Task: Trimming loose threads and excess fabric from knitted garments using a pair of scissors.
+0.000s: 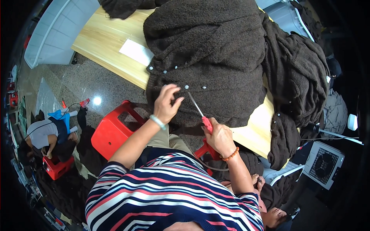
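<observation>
My right hand (pixel 221 138) is closed around the red handle of a tool (pixel 207 124) with a long, thin metal shaft. The shaft points up and left, its tip close to a shiny round button on a dark brown, fuzzy knitted garment (pixel 216 46). My left hand (pixel 166 104) is at the garment's near left edge, fingers bent and thumb apart, holding nothing visible. Its fingertips are beside another shiny button, partly hidden. Several such buttons dot the cloth in two short rows. I cannot make out exactly what kind of tool it is.
The garment spreads over a light wooden table (pixel 104 29), with a white paper (pixel 137 52) beside it. A red stool (pixel 111 131) stands left of my legs. More dark garments (pixel 296 73) lie at right. Another person (pixel 46 136) sits at far left. A grey hose (pixel 212 168) curves below my right hand.
</observation>
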Demonstrator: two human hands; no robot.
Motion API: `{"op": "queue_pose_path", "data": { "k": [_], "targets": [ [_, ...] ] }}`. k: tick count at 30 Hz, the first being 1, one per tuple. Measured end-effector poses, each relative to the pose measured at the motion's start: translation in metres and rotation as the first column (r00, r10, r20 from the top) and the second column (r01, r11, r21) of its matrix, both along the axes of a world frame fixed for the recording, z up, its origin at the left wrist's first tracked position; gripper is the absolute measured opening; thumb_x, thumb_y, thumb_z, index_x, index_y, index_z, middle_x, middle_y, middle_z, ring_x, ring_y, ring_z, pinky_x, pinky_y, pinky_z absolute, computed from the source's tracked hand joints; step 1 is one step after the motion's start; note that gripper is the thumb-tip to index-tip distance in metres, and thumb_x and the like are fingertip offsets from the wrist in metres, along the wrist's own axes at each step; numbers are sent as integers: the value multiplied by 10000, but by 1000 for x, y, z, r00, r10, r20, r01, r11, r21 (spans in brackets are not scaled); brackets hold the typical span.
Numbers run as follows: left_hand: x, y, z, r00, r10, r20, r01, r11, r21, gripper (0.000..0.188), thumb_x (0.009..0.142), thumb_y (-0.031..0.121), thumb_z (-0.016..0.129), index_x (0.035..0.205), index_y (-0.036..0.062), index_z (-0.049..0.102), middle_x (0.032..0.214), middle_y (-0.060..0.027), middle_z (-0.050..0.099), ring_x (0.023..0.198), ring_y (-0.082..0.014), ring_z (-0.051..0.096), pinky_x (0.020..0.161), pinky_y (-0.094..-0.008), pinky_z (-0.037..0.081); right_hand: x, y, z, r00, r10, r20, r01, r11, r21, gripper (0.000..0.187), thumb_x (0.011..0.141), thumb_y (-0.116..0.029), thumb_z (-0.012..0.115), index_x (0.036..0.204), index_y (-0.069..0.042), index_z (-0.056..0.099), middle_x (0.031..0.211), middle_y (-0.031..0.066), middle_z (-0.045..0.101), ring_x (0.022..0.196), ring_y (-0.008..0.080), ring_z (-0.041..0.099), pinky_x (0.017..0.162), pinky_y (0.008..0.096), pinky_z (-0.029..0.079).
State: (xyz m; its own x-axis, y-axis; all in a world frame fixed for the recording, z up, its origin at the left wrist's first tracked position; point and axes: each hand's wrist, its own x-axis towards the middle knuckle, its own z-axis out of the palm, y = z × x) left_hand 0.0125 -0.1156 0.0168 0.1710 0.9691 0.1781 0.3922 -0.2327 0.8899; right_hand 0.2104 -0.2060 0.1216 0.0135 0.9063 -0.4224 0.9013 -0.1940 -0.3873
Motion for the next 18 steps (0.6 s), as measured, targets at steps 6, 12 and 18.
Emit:
{"op": "queue_pose_path", "data": {
  "k": [6,12,18],
  "targets": [
    [41,48,-64,988,-46,-145,69,986,155,177,800,67,677,967,62,619,946,-129,599,800,-330,623,700,-413,515,5,-1,6,992,3,127,-2,1000,-8,243,859,-243,637,968,-31,590,710,220,651,706,407,660,671,487,532],
    [30,51,-60,998,-24,-61,32,990,141,140,784,28,701,910,37,641,961,-105,577,731,-219,596,625,-319,485,5,-5,7,999,52,14,-52,998,-20,256,857,-245,631,966,-15,605,733,223,656,720,394,663,686,478,532],
    [83,53,-40,953,-161,-258,199,971,131,253,785,162,711,1006,67,635,1019,-125,574,948,-317,605,798,-415,513,21,-6,22,984,-167,67,169,985,-23,219,879,-230,623,992,-46,584,744,255,639,744,450,633,689,514,494]
  ]
}}
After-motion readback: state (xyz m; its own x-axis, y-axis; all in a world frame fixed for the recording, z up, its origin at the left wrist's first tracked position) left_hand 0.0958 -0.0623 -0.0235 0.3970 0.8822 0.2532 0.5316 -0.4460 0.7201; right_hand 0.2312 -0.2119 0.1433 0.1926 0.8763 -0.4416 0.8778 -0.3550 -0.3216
